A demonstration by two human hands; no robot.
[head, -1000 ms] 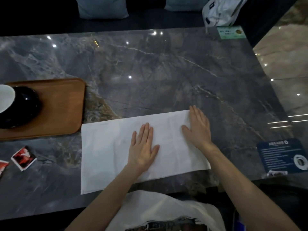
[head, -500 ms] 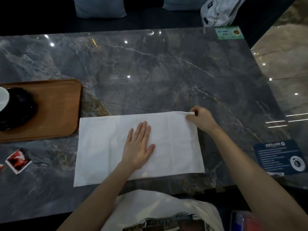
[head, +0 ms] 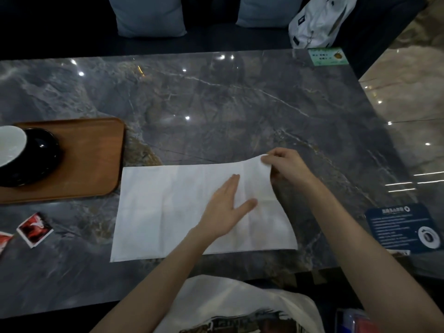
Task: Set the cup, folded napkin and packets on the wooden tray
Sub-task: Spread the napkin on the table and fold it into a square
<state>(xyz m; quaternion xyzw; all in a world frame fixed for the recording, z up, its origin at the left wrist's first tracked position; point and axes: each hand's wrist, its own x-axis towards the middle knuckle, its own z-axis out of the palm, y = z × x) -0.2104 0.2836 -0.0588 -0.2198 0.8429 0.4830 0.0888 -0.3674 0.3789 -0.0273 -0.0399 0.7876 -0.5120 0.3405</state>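
Landmark = wooden tray [head: 91, 162], at the left edge of the marble table [head: 216, 111].

On the tray's left part: cup [head: 14, 150], white inside, dark outside, sitting on a dark saucer and cut off by the frame edge. Just in front of the tray on the bare table: two red-and-white packets [head: 34, 229], one mostly out of frame.

Right of the tray, near its right front corner but apart from it: napkin [head: 168, 207], a white rectangle lying flat and still wide. Long axis runs left-right, roughly parallel to the table's near edge.

Left hand [head: 225, 210] lies flat on the napkin's right half, fingers straight, thumb spread, holding nothing, just pressing down. Right hand [head: 286, 169] is at the napkin's far right corner, thumb and fingers pinching that corner, which is lifted off the table and curled towards the tray.

Surface: dark grey veined marble, glossy, with ceiling-light reflections. Far right of the tray: green sticker [head: 328, 56] at the far corner, dark blue sticker [head: 403, 227] at the near corner. Beyond the table: dark bench, two grey cushions [head: 149, 15], white bag [head: 319, 22].
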